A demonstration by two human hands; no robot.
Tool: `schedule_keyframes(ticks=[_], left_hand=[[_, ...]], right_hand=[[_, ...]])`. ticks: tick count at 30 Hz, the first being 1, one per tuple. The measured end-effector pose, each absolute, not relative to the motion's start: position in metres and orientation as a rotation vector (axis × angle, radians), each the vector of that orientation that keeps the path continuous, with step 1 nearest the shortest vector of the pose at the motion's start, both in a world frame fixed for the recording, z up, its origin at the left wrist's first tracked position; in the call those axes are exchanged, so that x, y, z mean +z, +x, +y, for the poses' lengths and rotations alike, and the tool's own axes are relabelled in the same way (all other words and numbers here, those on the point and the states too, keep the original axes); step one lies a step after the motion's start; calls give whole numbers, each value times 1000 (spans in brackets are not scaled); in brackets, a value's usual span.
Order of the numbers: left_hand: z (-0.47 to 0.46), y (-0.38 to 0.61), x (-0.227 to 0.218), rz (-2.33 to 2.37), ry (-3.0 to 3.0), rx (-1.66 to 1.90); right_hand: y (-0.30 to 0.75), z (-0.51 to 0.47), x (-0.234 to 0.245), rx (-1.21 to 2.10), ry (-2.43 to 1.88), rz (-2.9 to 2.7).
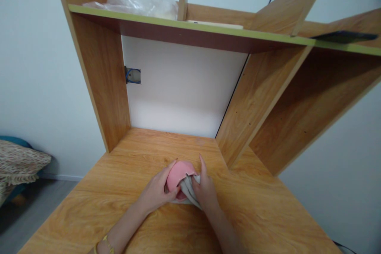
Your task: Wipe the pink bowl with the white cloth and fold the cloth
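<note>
Low over the wooden desktop, my left hand grips a rounded pink bowl by its side, thumb at the rim and fingers around the outside. The bowl is tipped so that part of its inside faces me. In my right hand is a grey cloth, pressed against the bowl's rim, with its thumb over the cloth and the index finger stretched upward. Some of the cloth hangs below the bowl near the desktop. The cloth's far part is hidden by the bowl and my fingers.
The wooden desk has a shelf unit with upright panels behind it. On the upper shelf lie a clear plastic bag and a dark flat object. An open wall socket box shows at the back. A patterned cloth is at far left.
</note>
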State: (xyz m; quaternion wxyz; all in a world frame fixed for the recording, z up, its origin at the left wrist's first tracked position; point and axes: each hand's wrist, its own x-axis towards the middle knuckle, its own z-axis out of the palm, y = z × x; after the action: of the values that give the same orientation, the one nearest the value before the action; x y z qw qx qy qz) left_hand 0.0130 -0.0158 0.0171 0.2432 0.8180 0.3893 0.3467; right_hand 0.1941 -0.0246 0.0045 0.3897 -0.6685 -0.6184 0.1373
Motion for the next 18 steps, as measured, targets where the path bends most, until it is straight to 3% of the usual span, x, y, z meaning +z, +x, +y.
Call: schedule_keyframes(ticks=[10, 18], left_hand=[[-21, 19, 15, 971, 2110, 1014], [-19, 13, 13, 1112, 2242, 1057]], right_hand=[[194, -15, -7, 446, -1465, -1351], [191, -25, 12, 264, -1773, -1496]])
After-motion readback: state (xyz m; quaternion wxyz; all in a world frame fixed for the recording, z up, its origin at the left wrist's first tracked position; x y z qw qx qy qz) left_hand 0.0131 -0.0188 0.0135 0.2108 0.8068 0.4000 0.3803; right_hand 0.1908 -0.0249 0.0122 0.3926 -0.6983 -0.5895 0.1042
